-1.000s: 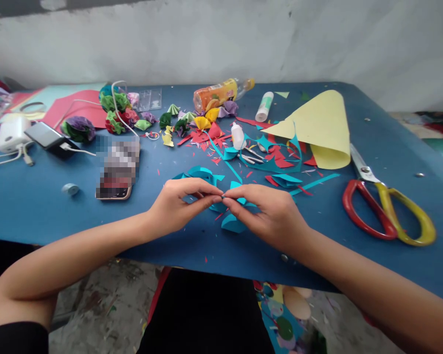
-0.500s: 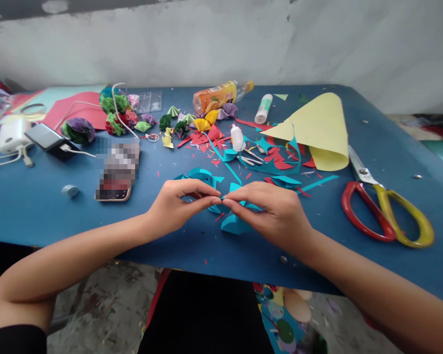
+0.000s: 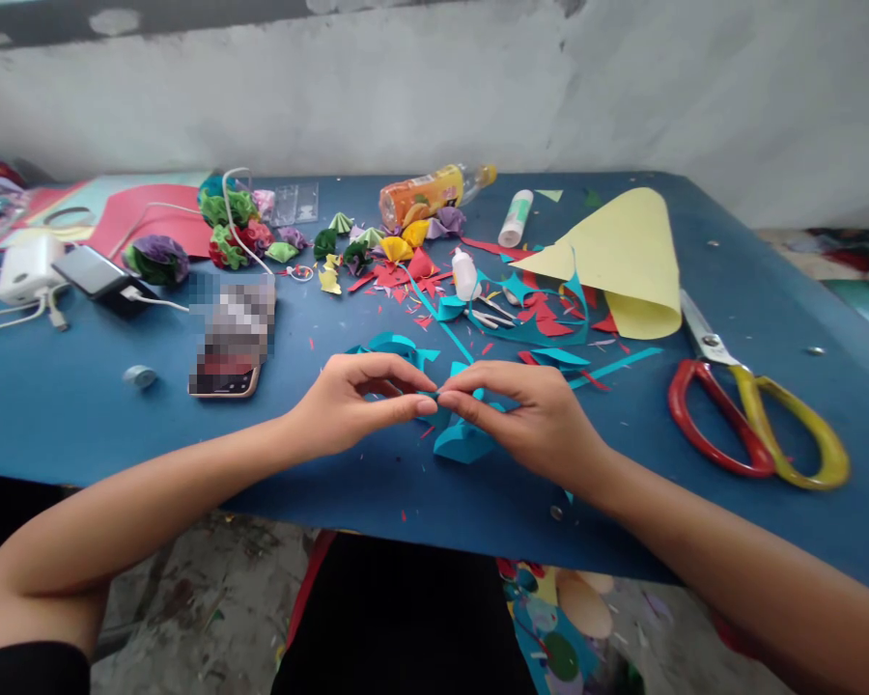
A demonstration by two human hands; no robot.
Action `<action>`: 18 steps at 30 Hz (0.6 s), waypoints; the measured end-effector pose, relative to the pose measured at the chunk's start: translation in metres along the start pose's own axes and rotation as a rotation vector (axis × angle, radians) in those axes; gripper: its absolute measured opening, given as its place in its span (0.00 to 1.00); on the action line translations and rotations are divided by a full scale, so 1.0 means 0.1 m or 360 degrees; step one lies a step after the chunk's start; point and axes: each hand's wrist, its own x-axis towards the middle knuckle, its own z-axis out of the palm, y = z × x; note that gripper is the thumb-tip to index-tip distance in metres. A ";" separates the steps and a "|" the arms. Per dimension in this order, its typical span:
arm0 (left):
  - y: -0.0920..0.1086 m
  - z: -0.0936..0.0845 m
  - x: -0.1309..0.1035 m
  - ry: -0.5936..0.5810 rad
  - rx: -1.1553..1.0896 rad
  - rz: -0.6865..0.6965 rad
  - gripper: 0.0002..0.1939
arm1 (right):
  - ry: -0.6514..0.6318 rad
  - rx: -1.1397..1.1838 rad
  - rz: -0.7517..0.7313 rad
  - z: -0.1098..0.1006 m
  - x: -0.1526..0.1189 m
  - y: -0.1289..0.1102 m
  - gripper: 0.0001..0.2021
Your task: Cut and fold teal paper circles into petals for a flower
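Observation:
My left hand [image 3: 366,401] and my right hand [image 3: 525,415] meet fingertip to fingertip above the blue table [image 3: 319,521]. Each is closed in a pinch on something tiny that the fingers mostly hide; I cannot make out what it is. Beneath and behind the fingers lie pieces of turquoise paper, one folded piece [image 3: 463,441] just below my right fingertips and curled strips [image 3: 395,345] behind my left hand. Just beyond, a small white glue bottle [image 3: 465,274] rests among red and turquoise scraps [image 3: 546,314].
Large scissors [image 3: 724,362] with red and yellow handles lie at the right, beside a curled yellow sheet [image 3: 623,251]. Farther back are an orange drink bottle [image 3: 424,193] and a glue stick [image 3: 516,218]. A phone [image 3: 236,338] and a power bank [image 3: 101,275] lie left.
My left thumb has shifted slightly down from the index fingertip, and my right fingers have moved a little. Both hands remain together in the same place.

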 end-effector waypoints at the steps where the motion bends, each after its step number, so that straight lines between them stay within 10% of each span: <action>1: 0.00 0.00 0.00 -0.0001 0.0051 0.0026 0.12 | 0.0004 -0.0006 -0.0013 0.00 0.00 0.00 0.05; 18: -0.03 0.01 0.01 0.0062 0.0450 0.0371 0.05 | 0.0016 -0.0045 0.0022 0.03 0.00 0.01 0.05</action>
